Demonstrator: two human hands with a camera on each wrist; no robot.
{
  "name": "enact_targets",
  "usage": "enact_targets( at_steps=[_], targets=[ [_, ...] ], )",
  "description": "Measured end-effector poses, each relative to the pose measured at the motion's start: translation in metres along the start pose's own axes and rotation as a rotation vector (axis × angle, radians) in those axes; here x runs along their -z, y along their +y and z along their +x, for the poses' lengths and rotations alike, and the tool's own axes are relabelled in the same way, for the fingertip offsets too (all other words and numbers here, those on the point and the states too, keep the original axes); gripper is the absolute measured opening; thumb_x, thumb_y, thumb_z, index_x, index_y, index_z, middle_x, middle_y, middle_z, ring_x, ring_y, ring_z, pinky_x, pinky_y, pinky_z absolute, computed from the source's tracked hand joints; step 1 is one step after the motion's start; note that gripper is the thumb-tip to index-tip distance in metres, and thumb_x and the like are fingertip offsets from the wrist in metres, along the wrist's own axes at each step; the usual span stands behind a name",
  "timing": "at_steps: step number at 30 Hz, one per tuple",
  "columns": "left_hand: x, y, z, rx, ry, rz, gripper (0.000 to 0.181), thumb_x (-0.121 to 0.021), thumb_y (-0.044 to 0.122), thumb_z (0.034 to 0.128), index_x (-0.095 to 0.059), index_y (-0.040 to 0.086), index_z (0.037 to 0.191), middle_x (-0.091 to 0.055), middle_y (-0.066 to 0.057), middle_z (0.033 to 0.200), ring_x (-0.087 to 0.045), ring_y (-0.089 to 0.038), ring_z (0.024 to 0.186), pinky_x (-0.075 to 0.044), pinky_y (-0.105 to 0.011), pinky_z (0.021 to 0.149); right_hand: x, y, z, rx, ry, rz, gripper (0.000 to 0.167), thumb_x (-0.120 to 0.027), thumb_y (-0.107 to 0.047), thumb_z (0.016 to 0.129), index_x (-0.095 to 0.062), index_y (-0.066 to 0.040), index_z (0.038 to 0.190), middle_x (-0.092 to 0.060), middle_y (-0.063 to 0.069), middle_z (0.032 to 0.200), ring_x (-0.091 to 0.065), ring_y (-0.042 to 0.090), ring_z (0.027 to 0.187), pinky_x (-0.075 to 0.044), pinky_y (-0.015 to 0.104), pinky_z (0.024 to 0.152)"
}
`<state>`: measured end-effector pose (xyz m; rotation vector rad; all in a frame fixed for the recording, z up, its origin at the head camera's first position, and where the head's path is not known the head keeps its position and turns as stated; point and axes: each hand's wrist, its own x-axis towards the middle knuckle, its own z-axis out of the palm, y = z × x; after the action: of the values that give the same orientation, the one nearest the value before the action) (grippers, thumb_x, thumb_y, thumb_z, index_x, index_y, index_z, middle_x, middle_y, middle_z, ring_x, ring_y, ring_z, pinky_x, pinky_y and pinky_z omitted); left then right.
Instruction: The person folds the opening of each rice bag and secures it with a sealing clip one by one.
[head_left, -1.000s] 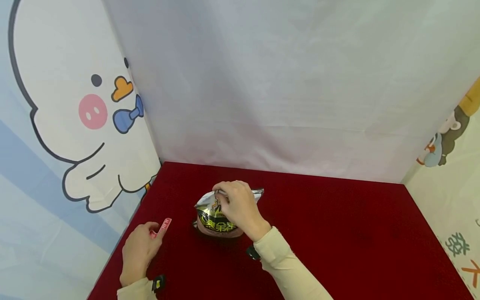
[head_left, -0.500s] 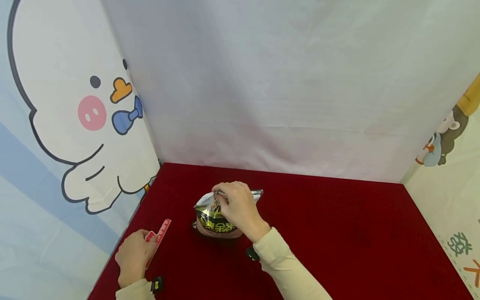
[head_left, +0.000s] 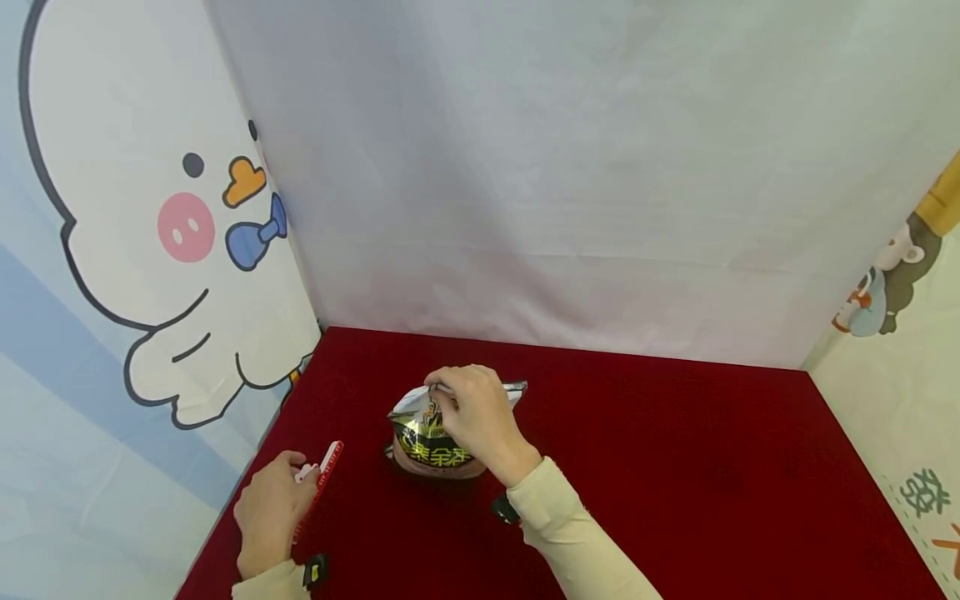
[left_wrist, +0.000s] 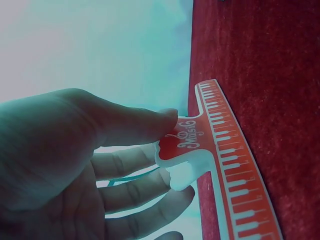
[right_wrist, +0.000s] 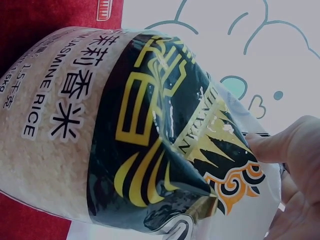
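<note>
My left hand (head_left: 272, 508) pinches the tab of a long red-and-white page clip (left_wrist: 235, 165) between thumb and fingers, at the table's left side. A piano-key pattern and the word "Music" mark the clip. In the head view, part of the clip (head_left: 330, 462) sticks out past the fingers. My right hand (head_left: 476, 412) pinches the upper edge of a bag of jasmine rice (head_left: 435, 450), which stands upright. The right wrist view shows its clear lower part full of rice grains (right_wrist: 35, 150) and a black-and-gold band above. Part of the bag's top is behind the right hand.
A dark red cloth (head_left: 637, 467) covers the table. Behind it hangs a white curtain (head_left: 562, 167). Printed cartoon curtains (head_left: 112, 250) close off the left and right sides.
My left hand has shifted slightly left and turned the clip, so its edge and more of its length now show. The right hand and the rice bag have stayed in place.
</note>
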<state>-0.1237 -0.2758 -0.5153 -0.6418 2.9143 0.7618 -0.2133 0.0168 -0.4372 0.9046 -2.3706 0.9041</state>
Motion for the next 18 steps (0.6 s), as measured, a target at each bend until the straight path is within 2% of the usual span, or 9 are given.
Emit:
enact_targets(
  at_steps=[7,13,18],
  targets=[
    [-0.0004,0.0011,0.0015,-0.009,-0.027,0.021,0.046,-0.063,0.031,0.1014,-0.067,-0.004,0.132,-0.073,-0.030,0.121,-0.070,-0.048,0.090,-0.057,-0.058,0.070,0.0002,0.0012,-0.0005,-0.006,0.003,0.001,0.015,-0.079,-0.005,0.094,-0.081,-0.013,0.106,-0.083,0.000,0.101,-0.078,0.016,0.093,-0.057,0.045,0.099],
    [-0.0009,0.0037,0.0000,-0.040,-0.017,0.015,0.043,-0.066,0.028,0.1002,-0.069,-0.004,0.128,-0.073,-0.029,0.117,-0.071,-0.046,0.090,-0.057,-0.059,0.072,0.0014,0.0014,-0.0005,-0.015,0.000,0.016,0.017,-0.080,-0.006,0.093,-0.080,-0.011,0.109,-0.083,0.002,0.102,-0.078,0.020,0.093,-0.058,0.047,0.097],
    [0.0000,0.0077,-0.0027,-0.085,0.002,-0.009,0.039,-0.068,0.024,0.0986,-0.071,-0.004,0.125,-0.074,-0.028,0.117,-0.071,-0.046,0.095,-0.057,-0.061,0.079,0.0021,0.0017,0.0001,-0.027,-0.010,0.037,0.017,-0.080,-0.006,0.093,-0.078,-0.010,0.110,-0.082,0.004,0.102,-0.077,0.022,0.093,-0.057,0.048,0.099]
  ],
)
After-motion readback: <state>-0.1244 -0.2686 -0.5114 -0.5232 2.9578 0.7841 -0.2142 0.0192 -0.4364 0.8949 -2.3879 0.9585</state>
